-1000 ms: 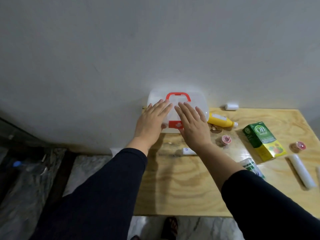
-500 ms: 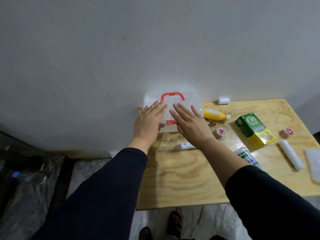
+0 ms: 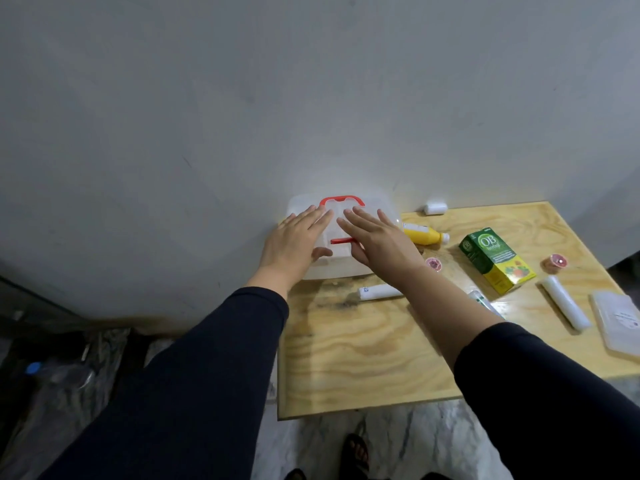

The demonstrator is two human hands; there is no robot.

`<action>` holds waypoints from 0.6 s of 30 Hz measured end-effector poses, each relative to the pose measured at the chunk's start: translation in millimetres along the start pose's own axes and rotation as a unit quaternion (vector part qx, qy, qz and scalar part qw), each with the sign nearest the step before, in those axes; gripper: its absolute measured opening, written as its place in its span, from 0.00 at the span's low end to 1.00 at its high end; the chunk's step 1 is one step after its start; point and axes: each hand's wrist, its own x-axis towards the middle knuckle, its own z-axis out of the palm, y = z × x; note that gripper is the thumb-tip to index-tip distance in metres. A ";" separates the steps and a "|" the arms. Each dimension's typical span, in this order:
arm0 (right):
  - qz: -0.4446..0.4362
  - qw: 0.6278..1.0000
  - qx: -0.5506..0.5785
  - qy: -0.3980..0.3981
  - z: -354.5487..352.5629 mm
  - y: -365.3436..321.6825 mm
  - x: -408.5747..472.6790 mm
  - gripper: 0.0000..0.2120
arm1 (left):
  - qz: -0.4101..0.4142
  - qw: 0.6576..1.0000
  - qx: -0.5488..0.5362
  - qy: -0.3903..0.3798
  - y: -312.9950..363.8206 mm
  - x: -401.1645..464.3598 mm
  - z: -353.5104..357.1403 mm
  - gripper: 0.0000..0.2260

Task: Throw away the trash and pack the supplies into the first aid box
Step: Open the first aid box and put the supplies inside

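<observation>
Head view showed the left hand point(image 3: 294, 242) and right hand point(image 3: 379, 239), each grip spread apart, lying flat on the first aid box point(image 3: 341, 261) at the worktop's point(image 3: 363, 355) far-left corner.

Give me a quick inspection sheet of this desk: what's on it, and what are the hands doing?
Surface: wooden table, stained near the box.
Job's things: first aid box closed, against the wall; yellow bottle, green carton, white tube, white roll lie loose.
Clutter: two small pink tape rolls; flat clear packet at the right edge.
Grippers: left hand and right hand open, flat on the lid.
Cables: nothing seen.
Surroundings: grey wall, dark bags on the floor left.
</observation>
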 end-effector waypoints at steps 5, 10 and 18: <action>0.094 0.995 0.011 0.010 -23.2 11.0 2.6 0.33 | 0.000 1.000 -0.009 0.025 -1.5 15.5 -36.7 0.26; 0.234 0.970 0.023 0.068 -17.7 22.9 -18.4 0.36 | -0.020 0.996 -0.036 0.074 -3.8 38.7 -53.2 0.20; 0.336 0.928 0.139 -0.084 24.5 15.8 -8.1 0.35 | -0.051 0.996 -0.023 0.075 -12.4 77.6 -53.3 0.19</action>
